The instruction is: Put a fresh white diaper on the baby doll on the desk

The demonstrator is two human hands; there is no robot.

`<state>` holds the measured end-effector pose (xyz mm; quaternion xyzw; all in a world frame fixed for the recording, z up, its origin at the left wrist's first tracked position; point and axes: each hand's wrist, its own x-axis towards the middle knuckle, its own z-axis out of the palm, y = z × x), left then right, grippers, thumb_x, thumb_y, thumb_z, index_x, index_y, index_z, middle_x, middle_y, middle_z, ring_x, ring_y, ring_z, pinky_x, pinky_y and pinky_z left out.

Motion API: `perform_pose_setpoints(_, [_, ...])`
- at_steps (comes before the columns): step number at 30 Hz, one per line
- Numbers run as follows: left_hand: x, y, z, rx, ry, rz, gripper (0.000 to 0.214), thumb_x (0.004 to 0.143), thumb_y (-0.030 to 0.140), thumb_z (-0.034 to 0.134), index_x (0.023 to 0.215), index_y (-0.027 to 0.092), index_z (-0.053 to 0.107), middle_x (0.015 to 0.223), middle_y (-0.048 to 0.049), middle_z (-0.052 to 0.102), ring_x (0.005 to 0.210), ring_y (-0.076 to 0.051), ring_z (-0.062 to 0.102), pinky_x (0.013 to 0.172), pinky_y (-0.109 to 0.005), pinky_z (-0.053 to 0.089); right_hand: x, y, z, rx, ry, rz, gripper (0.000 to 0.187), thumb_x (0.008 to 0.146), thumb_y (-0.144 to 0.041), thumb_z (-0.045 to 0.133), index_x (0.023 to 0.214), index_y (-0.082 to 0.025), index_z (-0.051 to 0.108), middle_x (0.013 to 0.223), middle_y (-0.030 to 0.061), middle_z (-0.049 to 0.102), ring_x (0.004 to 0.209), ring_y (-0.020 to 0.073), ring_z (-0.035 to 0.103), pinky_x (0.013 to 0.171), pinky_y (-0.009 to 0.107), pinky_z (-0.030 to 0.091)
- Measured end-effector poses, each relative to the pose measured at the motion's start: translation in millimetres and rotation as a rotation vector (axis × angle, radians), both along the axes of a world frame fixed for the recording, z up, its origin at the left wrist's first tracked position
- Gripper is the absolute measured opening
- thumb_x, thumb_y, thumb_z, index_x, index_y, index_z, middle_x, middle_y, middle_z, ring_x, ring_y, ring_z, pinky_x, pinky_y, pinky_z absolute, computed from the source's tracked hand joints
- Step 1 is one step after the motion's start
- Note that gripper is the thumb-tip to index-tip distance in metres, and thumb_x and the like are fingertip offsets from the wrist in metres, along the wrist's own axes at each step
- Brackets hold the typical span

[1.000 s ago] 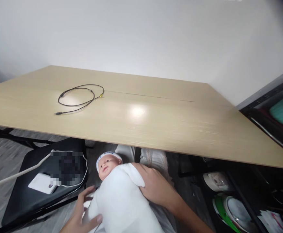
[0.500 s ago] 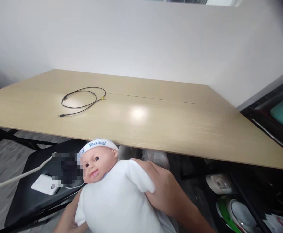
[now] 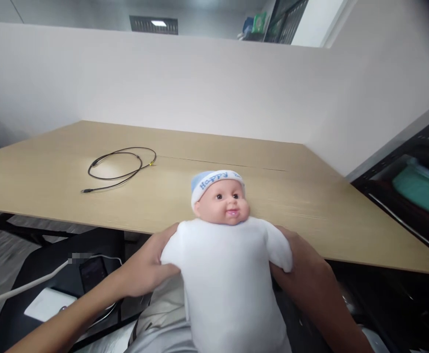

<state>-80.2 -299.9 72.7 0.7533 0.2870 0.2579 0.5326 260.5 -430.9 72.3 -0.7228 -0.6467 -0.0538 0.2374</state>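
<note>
A baby doll [image 3: 229, 274] with a soft white body and a blue-and-white cap [image 3: 218, 180] is held upright in front of me, facing the camera. The lettering on its cap begins with "Happy". My left hand [image 3: 151, 262] is closed around the doll's arm on the left, thumb in front. On the other side my right hand [image 3: 303, 264] grips the doll's other arm, its fingers partly hidden behind the white cloth. The doll's head stands in front of the table edge, and its lower end leaves the bottom of the view.
A coiled black cable [image 3: 120, 177] lies on the wooden table [image 3: 70, 211]. On the black chair [image 3: 107, 240] at lower left are a phone [image 3: 93, 274] and a white box-like item [image 3: 48, 304]. A black shelf [image 3: 420, 196] with a teal item stands right.
The doll has moved right and up and turned from tilted left to upright. Both hands moved with it, still gripping its arms. The camera view has tilted up, showing more of the wall opening.
</note>
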Motion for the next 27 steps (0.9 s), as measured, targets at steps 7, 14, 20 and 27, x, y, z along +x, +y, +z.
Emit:
perform_pose_setpoints(7, [45.9,96.9,14.7,0.109,0.260,-0.090,0.046,0.082,0.027,0.068,0.127,0.020,0.073,0.122,-0.0038,0.082,0.106,-0.030,0.074,0.091,-0.036,0.056,43.3,55.0,-13.2,-0.138,0.047,-0.096,0.038,0.098,-0.047,0.063,0.133,-0.032,0.065,0.118,0.0071,0.083,0.101,0.0363,0.080,0.071,0.036,0.051])
perform_pose_setpoints(14, [54.9,162.4,7.8,0.482,0.638,-0.001,0.047,0.088,0.057,0.068,0.120,0.024,0.070,0.111,-0.0060,0.083,0.097,-0.033,0.076,0.073,-0.036,0.050,54.0,124.2,-21.3,-0.192,-0.007,-0.045,0.030,0.099,-0.045,0.066,0.123,-0.028,0.068,0.112,0.0072,0.083,0.100,0.0337,0.078,0.072,0.033,0.044])
perform_pose_setpoints(20, [59.5,198.7,-18.1,0.671,0.704,0.148,0.036,0.088,0.053,0.068,0.111,0.025,0.065,0.111,-0.0093,0.082,0.099,-0.035,0.077,0.071,-0.036,0.048,60.4,175.0,-31.2,-0.156,-0.085,-0.067,0.037,0.100,-0.047,0.067,0.130,-0.026,0.068,0.114,0.0090,0.083,0.096,0.0329,0.078,0.071,0.034,0.042])
perform_pose_setpoints(27, [81.4,254.2,-49.2,0.803,0.689,0.372,0.042,0.096,0.049,0.065,0.125,0.020,0.063,0.109,-0.0168,0.080,0.107,-0.041,0.073,0.084,-0.044,0.051,85.6,245.6,-46.6,-0.099,-0.198,-0.047,0.048,0.099,-0.052,0.066,0.138,-0.025,0.069,0.118,0.0115,0.081,0.100,0.0352,0.074,0.074,0.037,0.046])
